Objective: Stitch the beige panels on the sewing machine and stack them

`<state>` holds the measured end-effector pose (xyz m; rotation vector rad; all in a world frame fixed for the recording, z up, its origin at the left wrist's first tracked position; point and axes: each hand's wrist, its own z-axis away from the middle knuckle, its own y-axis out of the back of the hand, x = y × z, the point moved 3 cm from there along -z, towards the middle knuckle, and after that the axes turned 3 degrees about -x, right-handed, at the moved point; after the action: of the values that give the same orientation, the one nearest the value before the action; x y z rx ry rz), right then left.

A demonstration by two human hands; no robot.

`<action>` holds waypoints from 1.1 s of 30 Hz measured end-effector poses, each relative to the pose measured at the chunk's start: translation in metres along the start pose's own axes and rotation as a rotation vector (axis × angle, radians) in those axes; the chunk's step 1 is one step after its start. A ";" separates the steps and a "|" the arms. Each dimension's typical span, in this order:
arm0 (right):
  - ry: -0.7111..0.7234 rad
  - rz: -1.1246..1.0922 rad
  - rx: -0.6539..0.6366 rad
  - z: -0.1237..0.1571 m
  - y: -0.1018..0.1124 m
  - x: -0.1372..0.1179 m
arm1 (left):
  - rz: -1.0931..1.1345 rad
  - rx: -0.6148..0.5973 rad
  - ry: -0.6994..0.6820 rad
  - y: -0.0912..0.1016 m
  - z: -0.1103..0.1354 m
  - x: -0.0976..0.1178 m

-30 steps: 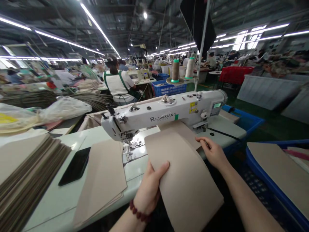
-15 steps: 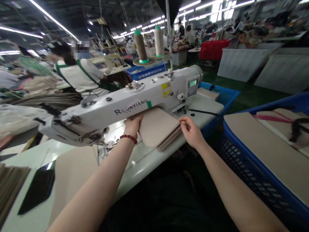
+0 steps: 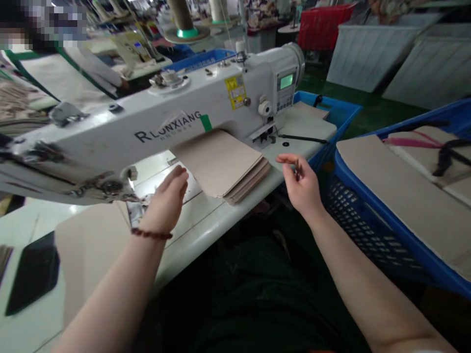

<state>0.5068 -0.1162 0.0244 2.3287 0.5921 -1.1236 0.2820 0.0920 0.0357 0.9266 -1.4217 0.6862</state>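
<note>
Stack: a squared stack of beige cut panels (image 3: 219, 164) lies flat on the sewing table, its far end under the arm of the machine.
Left hand: the left hand (image 3: 167, 198) is open, fingers apart from the stack and just beside its near edge; a beaded bracelet (image 3: 151, 234) circles the wrist.
Right hand: the right hand (image 3: 300, 184) is raised beyond the stack's right side, thumb and forefinger pinched close on a small dark sliver (image 3: 297, 169), too small to identify.
Machine: a white Lunxiang sewing machine (image 3: 154, 110) stands on the white sewing table (image 3: 294, 152), its needle area beside the left fingers.
Left of table: a loose beige panel (image 3: 88, 250) and a black phone (image 3: 33, 274) lie there.
Right: a blue plastic crate (image 3: 368, 230) holds more beige panels (image 3: 397, 186).
</note>
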 end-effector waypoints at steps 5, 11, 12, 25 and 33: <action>-0.203 0.078 -0.077 0.050 0.033 -0.004 | -1.045 -0.022 -0.158 0.077 0.109 0.000; -0.387 0.171 -0.258 0.083 0.031 -0.017 | -1.485 -0.017 -0.065 0.139 0.191 -0.049; -0.377 0.173 -0.323 0.084 0.027 -0.021 | -1.519 -0.023 -0.053 0.140 0.199 -0.052; -0.450 0.193 -0.591 0.096 0.037 -0.034 | -1.111 0.208 0.303 0.192 0.218 -0.011; -0.488 -0.424 -1.061 0.136 -0.159 -0.116 | -0.979 0.271 0.358 0.191 0.228 0.010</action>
<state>0.2691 -0.0905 0.0064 1.0142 1.1514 -1.0930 0.0024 -0.0084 0.0504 1.4607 -0.4409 0.2627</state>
